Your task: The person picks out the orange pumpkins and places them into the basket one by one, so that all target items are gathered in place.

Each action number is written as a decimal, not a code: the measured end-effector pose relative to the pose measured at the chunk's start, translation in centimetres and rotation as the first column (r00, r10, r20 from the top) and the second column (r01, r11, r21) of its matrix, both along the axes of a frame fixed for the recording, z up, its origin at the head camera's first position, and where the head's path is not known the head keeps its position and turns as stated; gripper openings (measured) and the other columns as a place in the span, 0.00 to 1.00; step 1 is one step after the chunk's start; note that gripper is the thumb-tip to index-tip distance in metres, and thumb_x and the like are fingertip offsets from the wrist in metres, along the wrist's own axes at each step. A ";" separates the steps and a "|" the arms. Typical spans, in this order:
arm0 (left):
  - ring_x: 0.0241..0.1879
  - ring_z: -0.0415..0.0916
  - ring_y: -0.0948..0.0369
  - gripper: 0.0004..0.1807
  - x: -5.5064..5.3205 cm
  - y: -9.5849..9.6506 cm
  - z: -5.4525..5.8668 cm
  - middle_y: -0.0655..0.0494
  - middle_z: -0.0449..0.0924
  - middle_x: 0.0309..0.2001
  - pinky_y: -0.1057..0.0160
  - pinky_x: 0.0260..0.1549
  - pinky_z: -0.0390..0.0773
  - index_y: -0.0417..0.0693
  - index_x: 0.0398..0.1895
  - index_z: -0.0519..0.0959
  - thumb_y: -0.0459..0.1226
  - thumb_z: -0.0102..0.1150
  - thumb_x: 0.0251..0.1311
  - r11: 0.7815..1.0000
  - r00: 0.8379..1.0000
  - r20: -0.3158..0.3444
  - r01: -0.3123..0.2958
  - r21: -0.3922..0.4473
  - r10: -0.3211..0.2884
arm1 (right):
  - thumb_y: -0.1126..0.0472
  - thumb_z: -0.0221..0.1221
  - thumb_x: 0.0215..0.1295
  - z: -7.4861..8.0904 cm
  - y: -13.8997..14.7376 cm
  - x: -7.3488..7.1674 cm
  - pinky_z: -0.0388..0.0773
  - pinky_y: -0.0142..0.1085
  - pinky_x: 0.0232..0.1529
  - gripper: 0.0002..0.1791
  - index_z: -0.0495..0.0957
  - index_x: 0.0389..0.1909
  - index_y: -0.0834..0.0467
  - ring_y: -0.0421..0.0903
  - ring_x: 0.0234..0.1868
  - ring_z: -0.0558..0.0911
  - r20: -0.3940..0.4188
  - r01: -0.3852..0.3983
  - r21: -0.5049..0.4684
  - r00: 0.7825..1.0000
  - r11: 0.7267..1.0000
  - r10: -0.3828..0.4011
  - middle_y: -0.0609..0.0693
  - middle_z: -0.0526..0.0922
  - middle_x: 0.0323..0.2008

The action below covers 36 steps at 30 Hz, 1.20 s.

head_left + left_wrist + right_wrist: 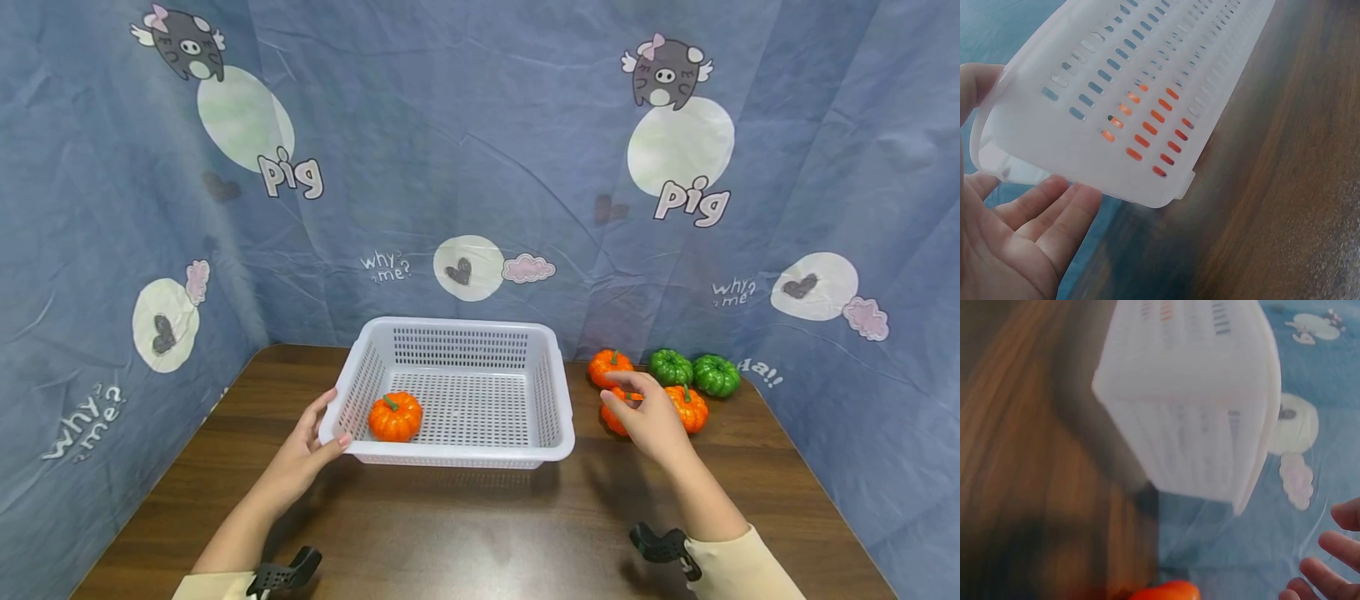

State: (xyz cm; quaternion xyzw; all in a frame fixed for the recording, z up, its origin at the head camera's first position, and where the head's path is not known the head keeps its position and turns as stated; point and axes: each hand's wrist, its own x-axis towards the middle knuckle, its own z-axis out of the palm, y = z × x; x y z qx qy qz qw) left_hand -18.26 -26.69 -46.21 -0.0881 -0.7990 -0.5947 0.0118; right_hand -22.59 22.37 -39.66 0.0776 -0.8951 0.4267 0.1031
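A white plastic basket (457,454) with slotted walls stands on the table, and one small orange pumpkin (395,418) lies in its front left corner. My left hand (298,457) holds the basket by that corner, thumb on the rim and fingers along the outside. In the left wrist view, orange shows through the slots of the basket wall (1129,178). My right hand (654,423) hovers over an orange pumpkin (611,422) right of the basket, partly hiding it. The fingers (1335,575) are spread apart and slightly bent, with nothing seen between them.
Behind the right hand are another orange pumpkin (609,364) and two green pumpkins (670,367). A further orange pumpkin (692,410) sits just right of that hand. A blue printed cloth (465,167) hangs behind and beside the brown wooden table (465,525).
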 end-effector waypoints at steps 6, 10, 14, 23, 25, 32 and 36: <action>0.62 0.69 0.51 0.44 0.0 0.0 0.0 0.32 0.57 0.72 0.75 0.49 0.73 0.49 0.80 0.43 0.35 0.58 0.70 1.000 1.000 0.006 -0.008 -0.006 0.008 | 0.61 0.61 0.70 -0.8 1.5 0.0 0.75 0.55 0.56 0.20 0.77 0.59 0.66 0.61 0.60 0.75 -0.023 0.051 -0.009 0.998 0.999 -0.051 0.64 0.75 0.59; 0.62 0.69 0.51 0.43 0.1 0.0 0.0 0.32 0.57 0.72 0.75 0.49 0.72 0.49 0.80 0.43 0.35 0.57 0.70 1.000 1.000 0.000 -0.006 -0.004 0.006 | 0.61 0.62 0.70 -1.6 2.5 0.1 0.75 0.54 0.57 0.20 0.77 0.59 0.65 0.59 0.60 0.75 -0.041 0.096 -0.026 0.994 0.995 -0.097 0.62 0.76 0.58; 0.64 0.66 0.44 0.43 0.1 0.0 0.1 0.31 0.56 0.72 0.75 0.49 0.72 0.49 0.80 0.42 0.34 0.56 0.70 1.000 1.000 -0.001 0.003 0.005 -0.003 | 0.62 0.61 0.70 -2.4 3.6 0.0 0.77 0.54 0.55 0.19 0.77 0.58 0.64 0.60 0.59 0.75 -0.057 0.136 -0.007 0.989 0.991 -0.137 0.63 0.75 0.58; 0.64 0.66 0.45 0.44 0.1 0.1 0.0 0.32 0.57 0.72 0.76 0.49 0.72 0.51 0.80 0.42 0.35 0.57 0.70 1.000 1.000 0.007 -0.004 0.006 0.004 | 0.61 0.61 0.70 -3.7 6.0 -0.1 0.76 0.56 0.54 0.20 0.77 0.58 0.66 0.64 0.59 0.74 -0.058 0.233 0.026 0.971 0.972 -0.231 0.66 0.72 0.59; 0.64 0.66 0.44 0.44 0.0 0.1 0.0 0.32 0.57 0.72 0.76 0.49 0.72 0.51 0.80 0.42 0.35 0.57 0.70 1.000 1.000 0.010 -0.006 0.003 0.006 | 0.61 0.61 0.69 -3.9 6.3 -0.1 0.76 0.55 0.54 0.20 0.77 0.59 0.66 0.63 0.58 0.74 -0.054 0.259 0.029 0.965 0.966 -0.257 0.66 0.72 0.59; 0.64 0.66 0.43 0.44 0.0 0.0 0.1 0.33 0.55 0.73 0.75 0.49 0.71 0.51 0.80 0.42 0.36 0.57 0.70 1.000 1.000 0.014 -0.009 -0.019 0.010 | 0.63 0.61 0.68 -4.8 7.3 -0.4 0.75 0.55 0.55 0.21 0.76 0.59 0.68 0.64 0.58 0.74 -0.055 0.316 0.033 0.948 0.948 -0.314 0.68 0.70 0.60; 0.65 0.65 0.42 0.44 0.0 0.1 0.2 0.33 0.54 0.74 0.75 0.50 0.71 0.51 0.80 0.42 0.36 0.57 0.70 1.000 1.000 0.019 -0.006 -0.012 0.007 | 0.62 0.61 0.68 -5.3 8.1 -0.6 0.74 0.54 0.55 0.21 0.76 0.59 0.68 0.64 0.57 0.73 -0.074 0.353 0.056 0.934 0.934 -0.349 0.68 0.70 0.60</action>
